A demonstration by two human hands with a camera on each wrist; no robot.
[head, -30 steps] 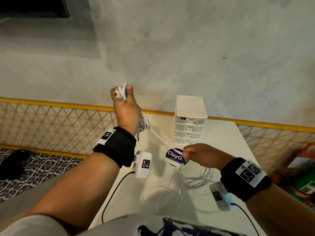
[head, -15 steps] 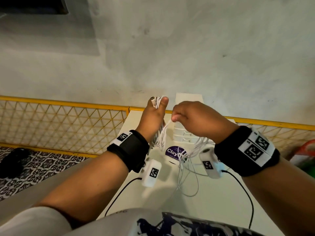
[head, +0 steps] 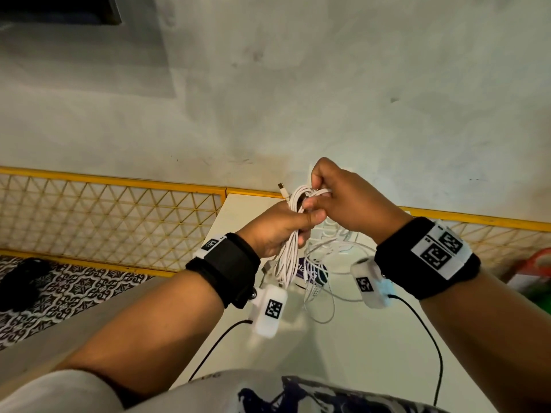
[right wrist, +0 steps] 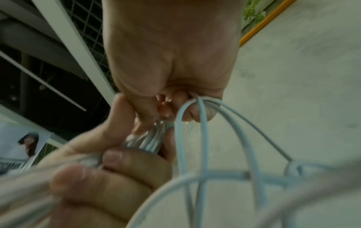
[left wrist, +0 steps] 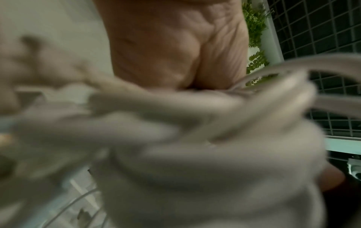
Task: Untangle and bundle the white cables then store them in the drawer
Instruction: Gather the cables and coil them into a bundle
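A white counter (head: 357, 338) stands against a pale grey wall (head: 298, 84), with a yellow-framed mesh railing (head: 104, 216) running along behind it on both sides. A round purple sticker with white lettering (head: 316, 271) lies on the counter, and beyond the railing at the left is a black-and-white patterned floor (head: 74, 287) with a dark shape (head: 21, 278) lying on it. Green leaves (left wrist: 255, 24) show beside a dark wire grid (left wrist: 322, 30) in the left wrist view.

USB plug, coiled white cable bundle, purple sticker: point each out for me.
USB plug (head: 282, 190): head view, on its metal tip above the left hand.
Coiled white cable bundle (head: 289, 257): head view, strands hanging below the left hand.
Purple sticker (head: 316, 271): head view, its visible right part on the table.
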